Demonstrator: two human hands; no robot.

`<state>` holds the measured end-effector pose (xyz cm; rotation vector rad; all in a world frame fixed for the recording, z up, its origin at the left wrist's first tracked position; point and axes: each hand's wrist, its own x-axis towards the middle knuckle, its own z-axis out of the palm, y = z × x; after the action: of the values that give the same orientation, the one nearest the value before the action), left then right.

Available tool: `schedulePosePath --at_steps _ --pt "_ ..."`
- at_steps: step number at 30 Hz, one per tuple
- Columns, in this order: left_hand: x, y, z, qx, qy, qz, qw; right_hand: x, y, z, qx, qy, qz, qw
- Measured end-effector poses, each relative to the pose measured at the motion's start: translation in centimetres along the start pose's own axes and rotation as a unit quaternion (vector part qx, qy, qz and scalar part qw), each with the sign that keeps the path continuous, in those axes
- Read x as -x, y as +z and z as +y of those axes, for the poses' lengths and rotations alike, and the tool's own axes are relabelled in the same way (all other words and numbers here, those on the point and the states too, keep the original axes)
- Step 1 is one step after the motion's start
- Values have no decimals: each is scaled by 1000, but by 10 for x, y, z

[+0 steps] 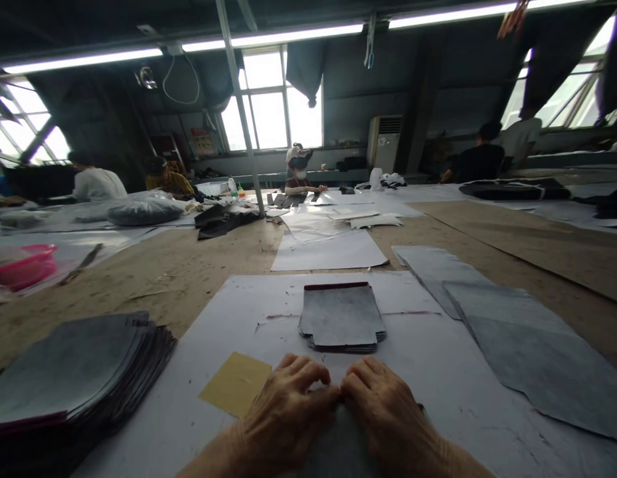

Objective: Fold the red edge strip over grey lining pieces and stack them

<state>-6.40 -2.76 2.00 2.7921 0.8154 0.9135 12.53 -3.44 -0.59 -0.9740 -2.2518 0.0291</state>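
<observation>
My left hand (pixel 291 411) and my right hand (pixel 382 408) meet at the front middle of the white paper sheet. Both have bent, closed fingers pinching the far edge of a grey fabric piece (pixel 344 445), which is mostly covered by them. Just beyond my fingertips lies a small stack of grey cut fabric pieces (pixel 342 315), the top one with a dark red folded edge at its far side. Beside my left hand a yellow square of card (pixel 236 384) rests flat on the white paper (pixel 183 398).
A thick stack of grey fabric pieces (pixel 69 372) stands at the left. Larger grey panels (pixel 532 345) lie at the right. Farther off are a white sheet (pixel 328 251), a pink basin (pixel 26 265), a metal pole (pixel 241 106) and a person (pixel 298 176) across the table.
</observation>
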Motion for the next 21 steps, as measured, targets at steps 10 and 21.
schedulePosePath --at_steps 10,21 --pt "11 3 4 -167 12 -49 985 6 2 2 133 -101 -11 986" --pt "0 6 7 -118 2 65 991 3 -7 -2 -4 89 -79 993"
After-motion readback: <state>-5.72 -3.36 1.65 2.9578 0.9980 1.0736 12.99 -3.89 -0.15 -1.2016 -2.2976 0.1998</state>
